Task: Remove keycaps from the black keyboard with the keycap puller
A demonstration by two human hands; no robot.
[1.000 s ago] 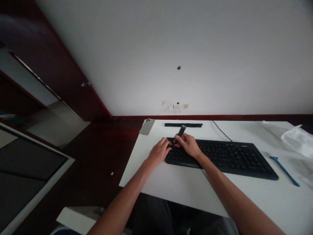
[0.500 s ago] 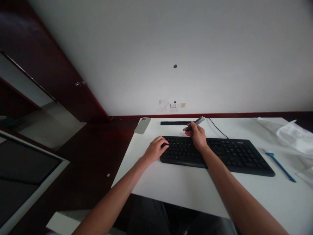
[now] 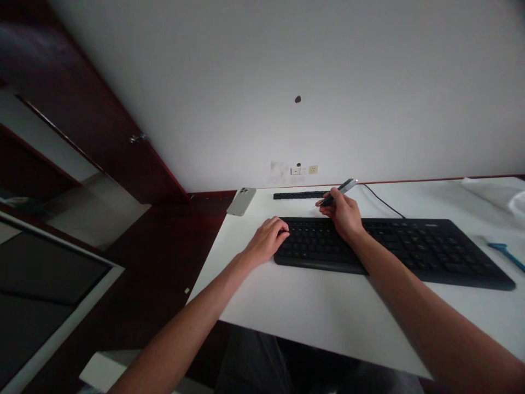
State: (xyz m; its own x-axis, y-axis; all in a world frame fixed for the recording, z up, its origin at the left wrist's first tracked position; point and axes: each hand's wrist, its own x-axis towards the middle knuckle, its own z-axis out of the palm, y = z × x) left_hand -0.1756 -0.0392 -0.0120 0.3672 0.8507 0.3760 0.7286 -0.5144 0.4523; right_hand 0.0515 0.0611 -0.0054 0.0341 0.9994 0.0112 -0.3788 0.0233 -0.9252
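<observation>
**Two hands are working over one keyboard**
In the head view, the right hand (image 3: pixel 343 214) is pinching one dark pen-like tool (image 3: pixel 340 190) narrowly in its fingers, lifting it clear of the keys at 12 o'clock. The left hand (image 3: pixel 268 239) is resting half-curled on the keyboard (image 3: pixel 430 254), seemingly steadying it. One phone (image 3: pixel 241 201) is lying at 11 o'clock on the worktop (image 3: pixel 311 309), near one black strip (image 3: pixel 299 195).
</observation>
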